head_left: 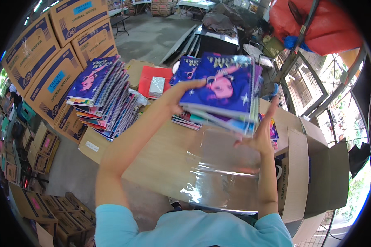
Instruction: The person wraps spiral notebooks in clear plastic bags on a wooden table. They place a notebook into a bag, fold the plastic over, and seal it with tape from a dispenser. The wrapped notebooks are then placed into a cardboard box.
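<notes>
One wooden table (152,168) at centre, running out toward 12 o'clock. One stack of closed cartons (55,84) at 10 o'clock; five cartons countable, lower ones partly covered. One big red sack (317,26) at 2 o'clock, cut by the lens rim. One open carton (294,173) at 4 o'clock, flaps up; its inside is mostly hidden. One clear plastic sheet (218,152), glossy, on the table toward 5 o'clock.

One tall pile of spiral notebooks (107,99) at 10 o'clock, leaning, too many edges to count. One notebook bundle (218,88) at 1 o'clock, raised above the table; several notebooks, number lost to motion blur. Top cover purple, face up, title end toward 12; long axis roughly 12 to 6, foreshortened.

Left hand (177,99) grasps the bundle's left side, thumb over the cover, other fingers mostly hidden. Right hand (261,138) is spread, by the lower right corner; cannot tell whether it touches.

One smaller pile (187,66) at 12, half hidden behind the bundle. Colourful covers (274,131) behind the right hand, mostly blocked. One red sheet (145,74) at 11; one pale block (157,86) lies on it.
</notes>
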### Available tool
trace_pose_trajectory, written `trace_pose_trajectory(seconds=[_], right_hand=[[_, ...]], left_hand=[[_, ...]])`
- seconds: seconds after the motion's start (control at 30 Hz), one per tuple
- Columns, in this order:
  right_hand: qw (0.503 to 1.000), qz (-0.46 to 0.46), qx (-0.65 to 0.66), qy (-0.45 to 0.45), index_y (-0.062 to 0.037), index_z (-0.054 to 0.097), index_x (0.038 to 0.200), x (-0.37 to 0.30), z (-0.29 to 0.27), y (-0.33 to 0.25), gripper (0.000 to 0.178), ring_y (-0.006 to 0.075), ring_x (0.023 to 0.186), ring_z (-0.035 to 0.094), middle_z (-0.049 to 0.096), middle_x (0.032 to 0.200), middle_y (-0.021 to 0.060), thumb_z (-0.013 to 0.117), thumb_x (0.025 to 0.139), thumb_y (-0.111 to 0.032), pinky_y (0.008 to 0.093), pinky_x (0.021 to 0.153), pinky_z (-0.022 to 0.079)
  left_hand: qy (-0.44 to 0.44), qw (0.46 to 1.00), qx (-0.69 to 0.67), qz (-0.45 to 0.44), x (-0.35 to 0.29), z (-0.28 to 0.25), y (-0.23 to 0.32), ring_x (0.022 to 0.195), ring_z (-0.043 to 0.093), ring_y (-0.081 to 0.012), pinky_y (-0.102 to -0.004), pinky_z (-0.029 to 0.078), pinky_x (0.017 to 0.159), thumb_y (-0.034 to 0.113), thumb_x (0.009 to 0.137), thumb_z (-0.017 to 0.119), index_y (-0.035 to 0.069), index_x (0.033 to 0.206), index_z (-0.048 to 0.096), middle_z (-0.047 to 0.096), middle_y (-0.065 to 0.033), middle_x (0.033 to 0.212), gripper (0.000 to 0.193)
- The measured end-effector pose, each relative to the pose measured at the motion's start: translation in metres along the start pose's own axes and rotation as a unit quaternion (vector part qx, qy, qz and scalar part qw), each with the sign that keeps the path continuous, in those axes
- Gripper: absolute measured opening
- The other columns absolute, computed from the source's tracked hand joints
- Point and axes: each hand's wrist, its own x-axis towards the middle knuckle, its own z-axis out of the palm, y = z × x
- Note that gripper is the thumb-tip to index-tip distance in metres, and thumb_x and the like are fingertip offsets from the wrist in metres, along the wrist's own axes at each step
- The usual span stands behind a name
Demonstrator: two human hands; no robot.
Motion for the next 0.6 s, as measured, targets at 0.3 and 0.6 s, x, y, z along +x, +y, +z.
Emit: trace_pose_trajectory(seconds=[0.3, 0.6], right_hand=[[0.917, 0.309, 0.245, 0.062, -0.0003, 0.055, 0.117, -0.171, -0.078, -0.063, 0.067, 0.0248, 0.104, 0.063, 0.063, 0.110, 0.0109, 0.088, 0.065, -0.027, 0.0466, 0.098, 0.047], [0.829, 0.481, 0.273, 0.087, -0.0033, 0.030, 0.144, -0.276, -0.052, -0.052, 0.128, 0.0230, 0.120, 0.049, 0.049, 0.132, 0.0099, 0.097, 0.043, -0.044, 0.0386, 0.101, 0.043]], left_hand=[[-0.145, 0.885, 0.382, 0.222, -0.011, -0.016, -0.189, 0.132, 0.043, -0.0267, -0.0432, 0.037, 0.109, 0.038, 0.073, 0.083, 0.007, 0.147, 0.032, 0.044, -0.0134, 0.144, 0.095], [-0.048, 0.931, 0.304, 0.196, 0.017, -0.026, -0.351, 0.132, 0.041, -0.0244, -0.0374, 0.031, 0.111, 0.029, 0.057, 0.095, 0.007, 0.149, 0.027, 0.043, -0.0120, 0.141, 0.116]])
